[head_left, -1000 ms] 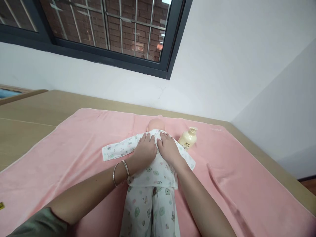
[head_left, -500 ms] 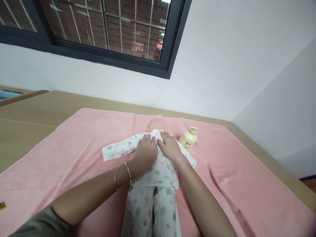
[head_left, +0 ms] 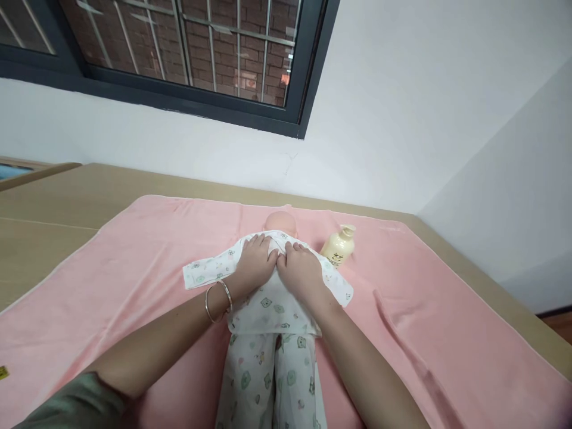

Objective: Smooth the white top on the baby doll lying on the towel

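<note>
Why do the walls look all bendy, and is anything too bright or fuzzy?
Head view: the wide lens bends the window frame and tilts the wall; light is soft and even, with faint shadows under the left hand and right hand on the doll; no glare; the bottle label is too small to read.

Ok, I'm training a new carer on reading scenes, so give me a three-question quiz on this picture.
1. True or false: both hands rest on the doll's chest.
2. Which wrist wears the bangles: A left, B right?
3. What stands beside the doll on the pink towel?

Key:
1. True: left hand and right hand lie flat, side by side, on the doll.
2. A: the bangles.
3. A cream pump bottle, on the pink towel.
</note>
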Tool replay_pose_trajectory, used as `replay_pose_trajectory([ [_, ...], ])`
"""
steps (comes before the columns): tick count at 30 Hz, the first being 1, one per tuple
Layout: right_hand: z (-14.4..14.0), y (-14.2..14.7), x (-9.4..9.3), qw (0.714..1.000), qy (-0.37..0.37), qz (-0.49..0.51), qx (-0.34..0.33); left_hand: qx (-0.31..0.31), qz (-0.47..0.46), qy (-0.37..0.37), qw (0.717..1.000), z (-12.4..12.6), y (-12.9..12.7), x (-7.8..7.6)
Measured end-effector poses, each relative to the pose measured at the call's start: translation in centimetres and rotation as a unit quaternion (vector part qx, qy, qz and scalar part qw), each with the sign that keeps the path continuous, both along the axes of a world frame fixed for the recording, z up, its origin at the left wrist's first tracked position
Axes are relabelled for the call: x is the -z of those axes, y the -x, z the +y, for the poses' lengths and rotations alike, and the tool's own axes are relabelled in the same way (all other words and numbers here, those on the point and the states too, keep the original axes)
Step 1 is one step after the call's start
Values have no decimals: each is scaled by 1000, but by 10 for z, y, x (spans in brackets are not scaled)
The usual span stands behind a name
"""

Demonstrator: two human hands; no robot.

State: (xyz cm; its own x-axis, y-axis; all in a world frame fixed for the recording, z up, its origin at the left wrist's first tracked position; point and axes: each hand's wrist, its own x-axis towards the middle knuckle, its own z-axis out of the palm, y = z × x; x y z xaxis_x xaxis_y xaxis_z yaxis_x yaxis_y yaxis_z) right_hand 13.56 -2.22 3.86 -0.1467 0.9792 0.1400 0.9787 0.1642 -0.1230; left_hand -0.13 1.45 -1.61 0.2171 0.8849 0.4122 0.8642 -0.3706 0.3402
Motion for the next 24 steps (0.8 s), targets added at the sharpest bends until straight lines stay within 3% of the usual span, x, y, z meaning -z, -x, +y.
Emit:
replay_pose_trajectory([
  [7,22,-15,16,996,14,83,-16,-12,-15,2,1000,-2,-2,4],
  [18,22,-15,16,995,15,96,-17,-12,-18,-4,1000,-2,-2,3],
  [24,28,-24,16,991,38,116,-47,-11,13,-38,999,-15,-8,3],
])
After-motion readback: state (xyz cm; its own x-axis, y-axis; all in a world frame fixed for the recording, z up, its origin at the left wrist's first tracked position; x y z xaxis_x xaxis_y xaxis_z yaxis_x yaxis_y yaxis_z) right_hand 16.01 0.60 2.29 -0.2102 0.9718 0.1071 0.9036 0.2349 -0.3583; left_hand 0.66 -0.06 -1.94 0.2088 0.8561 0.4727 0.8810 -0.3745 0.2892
